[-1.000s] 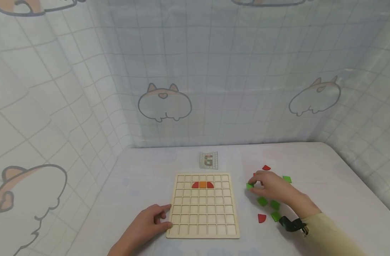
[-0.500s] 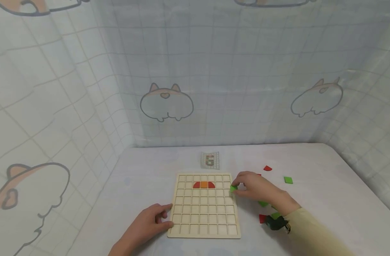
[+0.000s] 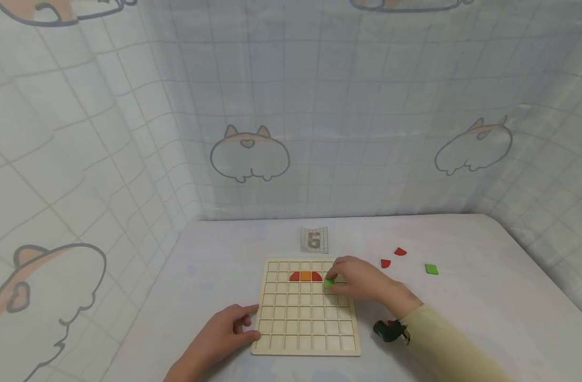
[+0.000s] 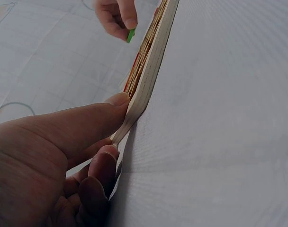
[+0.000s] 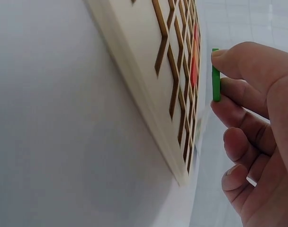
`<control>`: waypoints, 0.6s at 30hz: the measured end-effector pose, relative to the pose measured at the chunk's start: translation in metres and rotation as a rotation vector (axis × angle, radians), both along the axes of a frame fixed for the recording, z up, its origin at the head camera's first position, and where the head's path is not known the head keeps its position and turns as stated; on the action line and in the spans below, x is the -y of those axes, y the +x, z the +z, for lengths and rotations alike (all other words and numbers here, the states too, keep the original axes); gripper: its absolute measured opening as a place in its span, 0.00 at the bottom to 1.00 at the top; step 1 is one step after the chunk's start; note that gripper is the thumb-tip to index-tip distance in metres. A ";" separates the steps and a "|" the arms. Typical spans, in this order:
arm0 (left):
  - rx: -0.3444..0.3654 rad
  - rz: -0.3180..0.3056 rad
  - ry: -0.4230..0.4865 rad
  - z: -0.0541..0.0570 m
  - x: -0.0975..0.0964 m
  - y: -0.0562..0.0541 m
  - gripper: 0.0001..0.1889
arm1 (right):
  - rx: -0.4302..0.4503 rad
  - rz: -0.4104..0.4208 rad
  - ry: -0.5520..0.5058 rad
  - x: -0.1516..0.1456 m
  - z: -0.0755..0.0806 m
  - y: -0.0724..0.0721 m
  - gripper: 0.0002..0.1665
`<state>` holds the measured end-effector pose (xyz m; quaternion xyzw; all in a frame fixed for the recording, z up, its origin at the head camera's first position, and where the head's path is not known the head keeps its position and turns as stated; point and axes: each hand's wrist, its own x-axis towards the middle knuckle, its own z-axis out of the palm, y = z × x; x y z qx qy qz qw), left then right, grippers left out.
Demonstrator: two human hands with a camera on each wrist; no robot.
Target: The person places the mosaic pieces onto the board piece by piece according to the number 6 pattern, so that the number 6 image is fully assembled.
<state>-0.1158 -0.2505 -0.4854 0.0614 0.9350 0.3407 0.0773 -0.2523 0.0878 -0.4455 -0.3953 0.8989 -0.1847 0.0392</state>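
Note:
A pale wooden grid board (image 3: 305, 313) lies on the table. My left hand (image 3: 224, 329) grips its left edge; in the left wrist view the thumb (image 4: 99, 120) lies on the rim and other fingers curl below. Near the top of the board a red quarter-round tile (image 3: 295, 276), an orange square tile (image 3: 305, 276) and another red quarter-round tile (image 3: 316, 276) form a row. My right hand (image 3: 359, 278) pinches a green square tile (image 5: 216, 78) between thumb and fingers, over the cells just right of and below that row. The right wrist view shows the tile held on edge, above the board.
Behind the board lies a small grid card (image 3: 314, 240) with a coloured G-like pattern. Right of my hand are two red quarter-round tiles (image 3: 400, 251) and a green tile (image 3: 431, 269). My right forearm, with a dark wrist strap (image 3: 388, 331), hides other tiles. Patterned sheets (image 3: 362, 159) surround the table.
My right hand has carried the green tile leftward, from the loose tiles onto the upper right of the board. The left hand keeps its place at the board's edge.

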 end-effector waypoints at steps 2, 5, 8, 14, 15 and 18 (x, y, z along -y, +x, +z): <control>0.001 0.001 0.000 0.000 0.000 0.000 0.35 | -0.011 0.019 -0.011 0.006 0.000 0.001 0.11; 0.000 0.002 0.002 -0.001 0.000 0.000 0.35 | -0.016 0.038 -0.021 0.014 -0.001 0.001 0.11; -0.003 0.003 0.000 -0.001 0.000 0.000 0.35 | -0.023 0.060 -0.024 0.021 -0.001 0.002 0.10; -0.004 -0.001 -0.010 0.000 -0.001 0.000 0.35 | -0.061 0.078 -0.021 0.033 -0.001 0.002 0.10; -0.004 -0.002 -0.010 0.001 -0.001 0.000 0.35 | -0.068 0.081 -0.022 0.035 -0.001 0.002 0.09; -0.003 -0.004 -0.007 0.000 0.000 0.000 0.35 | -0.085 0.096 -0.025 0.041 -0.002 0.001 0.08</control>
